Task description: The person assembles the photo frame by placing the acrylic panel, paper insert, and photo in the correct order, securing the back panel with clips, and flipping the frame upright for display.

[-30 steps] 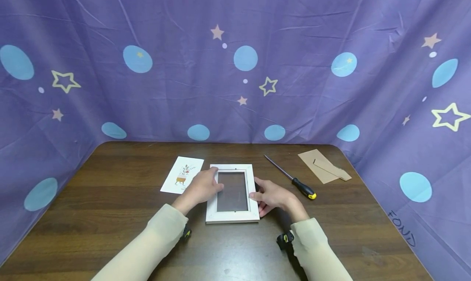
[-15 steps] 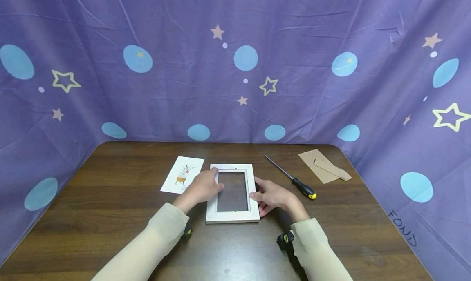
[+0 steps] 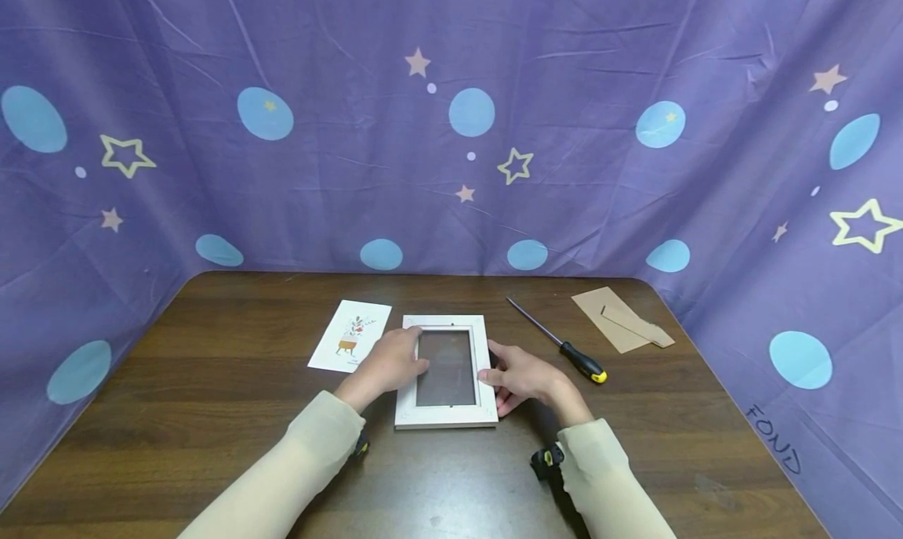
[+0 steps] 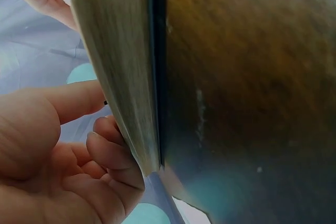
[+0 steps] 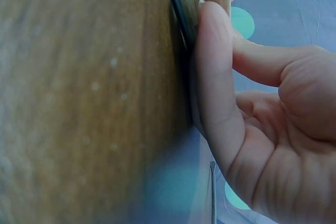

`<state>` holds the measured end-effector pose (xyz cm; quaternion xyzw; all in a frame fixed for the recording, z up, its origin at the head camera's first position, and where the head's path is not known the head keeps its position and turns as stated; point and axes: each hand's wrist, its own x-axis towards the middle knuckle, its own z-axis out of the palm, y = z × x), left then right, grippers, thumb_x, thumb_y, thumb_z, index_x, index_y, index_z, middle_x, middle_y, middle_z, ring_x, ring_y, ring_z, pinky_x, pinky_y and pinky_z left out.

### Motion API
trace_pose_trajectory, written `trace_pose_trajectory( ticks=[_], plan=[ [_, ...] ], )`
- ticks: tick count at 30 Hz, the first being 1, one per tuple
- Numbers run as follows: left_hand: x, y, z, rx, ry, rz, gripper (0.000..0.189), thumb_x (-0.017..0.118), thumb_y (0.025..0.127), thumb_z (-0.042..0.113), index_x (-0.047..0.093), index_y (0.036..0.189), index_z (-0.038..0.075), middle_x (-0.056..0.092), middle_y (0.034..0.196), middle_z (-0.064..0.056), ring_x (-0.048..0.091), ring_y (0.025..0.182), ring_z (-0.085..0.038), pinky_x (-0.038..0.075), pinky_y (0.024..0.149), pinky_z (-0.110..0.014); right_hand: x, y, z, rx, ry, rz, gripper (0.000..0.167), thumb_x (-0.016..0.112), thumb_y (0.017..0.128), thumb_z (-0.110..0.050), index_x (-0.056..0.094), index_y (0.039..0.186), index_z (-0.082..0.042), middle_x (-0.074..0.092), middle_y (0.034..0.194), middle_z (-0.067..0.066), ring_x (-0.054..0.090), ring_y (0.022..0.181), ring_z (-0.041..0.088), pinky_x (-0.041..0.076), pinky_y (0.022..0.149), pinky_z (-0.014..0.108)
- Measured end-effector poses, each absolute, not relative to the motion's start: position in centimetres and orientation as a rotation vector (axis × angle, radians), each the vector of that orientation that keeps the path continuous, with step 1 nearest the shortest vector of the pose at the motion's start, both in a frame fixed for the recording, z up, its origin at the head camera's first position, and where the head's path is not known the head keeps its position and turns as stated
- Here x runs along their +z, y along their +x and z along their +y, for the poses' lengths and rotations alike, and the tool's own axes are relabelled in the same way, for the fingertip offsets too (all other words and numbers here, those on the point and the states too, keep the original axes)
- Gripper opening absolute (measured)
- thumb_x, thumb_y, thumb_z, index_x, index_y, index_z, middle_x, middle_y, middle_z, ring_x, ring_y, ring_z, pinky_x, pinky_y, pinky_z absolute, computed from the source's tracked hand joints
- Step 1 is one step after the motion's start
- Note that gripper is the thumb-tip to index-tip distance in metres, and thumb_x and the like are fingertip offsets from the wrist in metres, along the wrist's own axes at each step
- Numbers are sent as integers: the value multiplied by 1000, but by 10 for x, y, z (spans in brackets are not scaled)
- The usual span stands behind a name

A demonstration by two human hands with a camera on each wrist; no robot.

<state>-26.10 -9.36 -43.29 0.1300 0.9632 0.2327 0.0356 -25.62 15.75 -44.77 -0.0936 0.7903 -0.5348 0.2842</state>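
White picture frame flat on the brown worktop, face down, between both hands. Left hand over the left rail, fingers curled on its edge in a clamped grip; right hand against the right rail, fingers along its side, thumb on top, likewise holding. Illustrated card just left; screwdriver and cardboard backing to the right.
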Motion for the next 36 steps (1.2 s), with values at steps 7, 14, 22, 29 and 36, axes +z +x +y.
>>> trace_pose_trajectory(
  ticks=[7, 14, 22, 29, 36],
  plan=[
    [-435, -261, -93, 687, 400, 2960, 62, 72, 92, 23, 48, 141, -7, 52, 139, -28, 47, 131, -42, 39, 111, -53, -448, -257, 158, -1431, -241, 2116, 71, 58, 102, -12, 18, 161, -13, 60, 94, 22, 64, 60, 26, 62, 56, 43],
    [-435, -260, -95, 728, 409, 2970, 62, 73, 91, 22, 50, 140, -7, 53, 138, -28, 48, 130, -42, 39, 111, -53, -447, -256, 157, -1430, -244, 2115, 72, 58, 102, -12, 17, 161, -11, 59, 93, 22, 64, 60, 26, 62, 56, 43],
    [-434, -259, -103, 839, 475, 2932, 61, 70, 92, 20, 48, 143, -6, 66, 91, -12, 63, 100, -31, 52, 93, -46, -448, -256, 158, -1426, -231, 2115, 74, 60, 101, -13, 16, 161, -10, 59, 94, 22, 64, 60, 25, 62, 56, 43],
    [-429, -260, -117, 937, 528, 2919, 57, 71, 91, 16, 51, 140, -5, 57, 68, 4, 53, 60, -13, 47, 57, -30, -449, -256, 158, -1428, -233, 2113, 74, 59, 102, -13, 15, 161, -10, 59, 93, 22, 64, 60, 25, 63, 57, 43],
    [-419, -269, -136, 937, 513, 3075, 50, 69, 90, 14, 56, 135, -5, 61, 82, -2, 57, 78, -20, 51, 78, -43, -449, -256, 158, -1451, -247, 2091, 73, 59, 102, -11, 16, 161, -10, 58, 93, 23, 64, 59, 26, 63, 57, 45]
  ],
)
